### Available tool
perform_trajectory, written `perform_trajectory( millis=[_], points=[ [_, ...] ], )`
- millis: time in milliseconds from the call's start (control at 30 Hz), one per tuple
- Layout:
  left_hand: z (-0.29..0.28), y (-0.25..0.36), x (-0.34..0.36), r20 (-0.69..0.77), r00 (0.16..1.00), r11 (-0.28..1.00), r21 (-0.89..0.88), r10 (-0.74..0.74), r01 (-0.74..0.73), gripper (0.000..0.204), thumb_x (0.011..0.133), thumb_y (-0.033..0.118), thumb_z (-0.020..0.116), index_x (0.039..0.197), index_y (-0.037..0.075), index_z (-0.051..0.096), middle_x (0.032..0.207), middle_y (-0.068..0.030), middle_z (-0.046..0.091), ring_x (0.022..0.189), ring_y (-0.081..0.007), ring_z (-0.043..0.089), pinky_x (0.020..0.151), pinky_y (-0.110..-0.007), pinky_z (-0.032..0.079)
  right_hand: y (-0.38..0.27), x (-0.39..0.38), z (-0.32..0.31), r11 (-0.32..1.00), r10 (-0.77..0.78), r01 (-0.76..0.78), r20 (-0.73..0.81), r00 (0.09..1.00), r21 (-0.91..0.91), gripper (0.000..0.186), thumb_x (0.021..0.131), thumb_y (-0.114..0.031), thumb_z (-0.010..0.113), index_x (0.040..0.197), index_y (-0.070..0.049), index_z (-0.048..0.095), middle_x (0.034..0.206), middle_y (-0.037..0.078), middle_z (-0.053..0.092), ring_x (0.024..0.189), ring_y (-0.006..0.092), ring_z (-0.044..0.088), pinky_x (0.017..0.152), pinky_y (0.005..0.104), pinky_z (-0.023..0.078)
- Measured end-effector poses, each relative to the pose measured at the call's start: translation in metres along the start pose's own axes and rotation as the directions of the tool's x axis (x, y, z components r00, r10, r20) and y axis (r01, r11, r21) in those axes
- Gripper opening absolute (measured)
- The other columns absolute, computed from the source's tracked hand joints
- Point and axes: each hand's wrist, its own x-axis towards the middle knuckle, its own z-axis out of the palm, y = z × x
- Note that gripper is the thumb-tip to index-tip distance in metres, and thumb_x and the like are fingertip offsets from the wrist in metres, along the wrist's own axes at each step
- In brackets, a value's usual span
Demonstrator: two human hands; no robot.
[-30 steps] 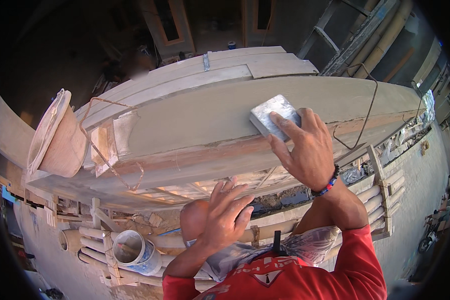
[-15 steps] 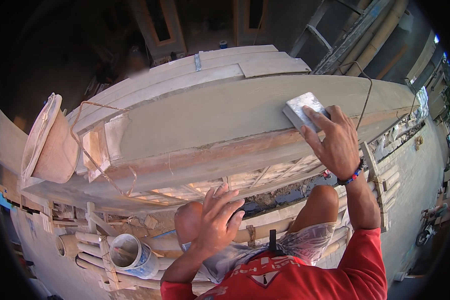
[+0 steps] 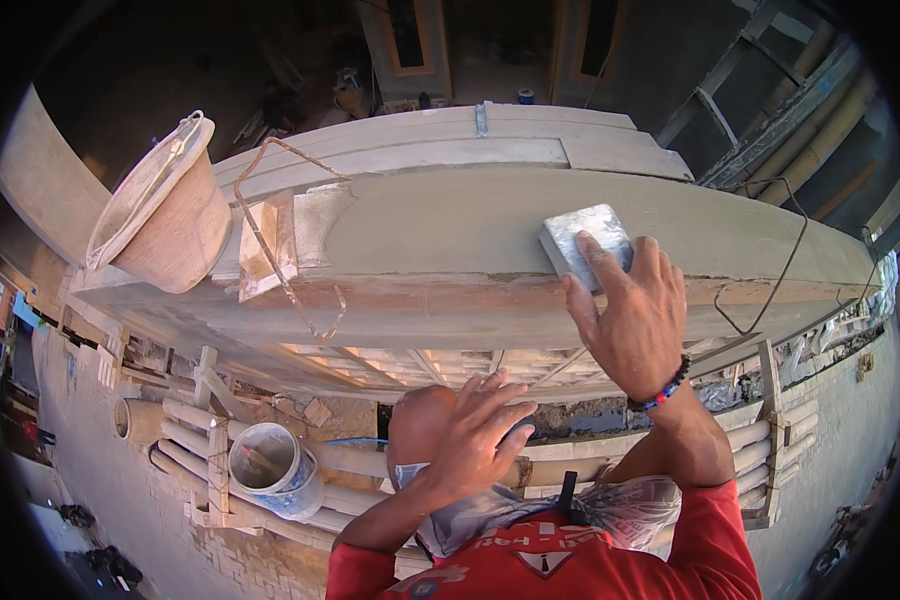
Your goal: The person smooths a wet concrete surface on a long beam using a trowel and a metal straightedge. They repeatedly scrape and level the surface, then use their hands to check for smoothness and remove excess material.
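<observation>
My right hand (image 3: 630,310) grips a silver rectangular block (image 3: 588,238) lying on the smooth grey mortar top (image 3: 450,220) of a long ledge, with fingertips over its top and thumb at its near left side. Below the ledge my left hand (image 3: 475,440) is held with fingers spread and loosely bent, near my knee (image 3: 415,415). A small dark shape shows under its thumb; I cannot tell what it is. Bent rusty wires (image 3: 275,260) stand out from the ledge's left part, beside a pale wooden block (image 3: 258,265).
A tilted bucket (image 3: 160,215) sits at the ledge's left end. Pale boards (image 3: 500,125) lie behind it. A pail (image 3: 270,460) stands on bamboo scaffolding (image 3: 185,440) below me. Another bent wire (image 3: 770,290) sticks out at right. A ladder-like frame and bamboo poles rise at back right.
My right hand slid the silver block rightward along the mortar, then back left. The view has shifted, so the ledge and bucket appear farther right than half a second ago.
</observation>
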Motion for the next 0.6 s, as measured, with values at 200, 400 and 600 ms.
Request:
perform_trajectory(
  millis=[200, 400, 600],
  points=[
    [0.008, 0.009, -0.001, 0.101, 0.992, 0.983, -0.155, -0.079, 0.094, 0.026, 0.086, 0.015, 0.067, 0.11, 0.005, 0.067, 0.123, -0.014, 0.06, 0.125, -0.0362, 0.049, 0.109, -0.054, 0.031, -0.107, 0.045, 0.022, 0.84, -0.362, 0.313, 0.027, 0.932, 0.443, 0.042, 0.082, -0.03, 0.067, 0.12, -0.012, 0.066, 0.09, 0.019, 0.052, 0.084, 0.031, 0.054, 0.072, 0.0425, 0.041],
    [-0.005, -0.003, -0.013, 0.002, 1.0, 1.0, 0.011, -0.015, 0.015, 0.026, 0.086, 0.015, 0.067, 0.11, 0.004, 0.067, 0.122, -0.0131, 0.062, 0.126, -0.0343, 0.049, 0.111, -0.052, 0.03, -0.018, 0.042, -0.02, 0.953, -0.019, 0.021, -0.009, 1.0, 0.301, 0.041, 0.083, -0.028, 0.068, 0.12, -0.011, 0.066, 0.096, 0.018, 0.055, 0.085, 0.0314, 0.056, 0.073, 0.0427, 0.042],
    [-0.004, -0.01, -0.021, -0.004, 0.997, 0.997, -0.015, -0.075, 0.075, 0.026, 0.086, 0.015, 0.068, 0.109, 0.004, 0.068, 0.122, -0.0122, 0.061, 0.128, -0.033, 0.048, 0.111, -0.052, 0.03, -0.014, 0.017, -0.002, 0.99, -0.058, 0.055, 0.023, 0.998, 0.128, 0.039, 0.082, -0.027, 0.069, 0.118, -0.01, 0.067, 0.094, 0.016, 0.053, 0.085, 0.0296, 0.054, 0.073, 0.0412, 0.04]
  ],
)
